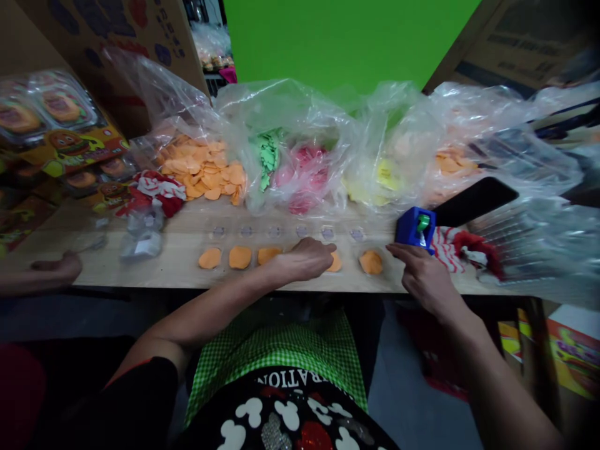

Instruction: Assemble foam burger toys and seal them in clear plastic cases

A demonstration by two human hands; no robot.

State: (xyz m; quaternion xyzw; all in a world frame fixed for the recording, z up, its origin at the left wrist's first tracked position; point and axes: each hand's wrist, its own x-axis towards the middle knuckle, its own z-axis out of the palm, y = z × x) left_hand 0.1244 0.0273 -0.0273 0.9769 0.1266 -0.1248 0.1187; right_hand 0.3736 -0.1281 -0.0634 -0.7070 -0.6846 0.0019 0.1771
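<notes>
Along the front of the wood-grain tabletop (pixel 180 269), thin, roundish orange discs (pixel 240 257) lie in a row before clear plastic cells (pixel 246 231). The left hand (pixel 309 259) is palm-down over the row, fingers bent; whether it grips a disc cannot be determined. The right hand (pixel 424 276), beside the blue, block-shaped tape dispenser (pixel 407 227), has curled fingers; its grip is indeterminable.

The left hand (pixel 312 257) is partly covering an orange disc (pixel 334 263), and its palm is facing down out of sight. Small labels (pixel 219 232) behind the row are showing print too tiny to read. A filmy plastic bag (pixel 290 103) is veiling pink pieces (pixel 309 172). Clear plastic (pixel 553 244) is blurring towards the right edge; the left edge is cutting a co-worker's forearm (pixel 28 283), the bottom edge the printed shirt (pixel 287 414).
</notes>
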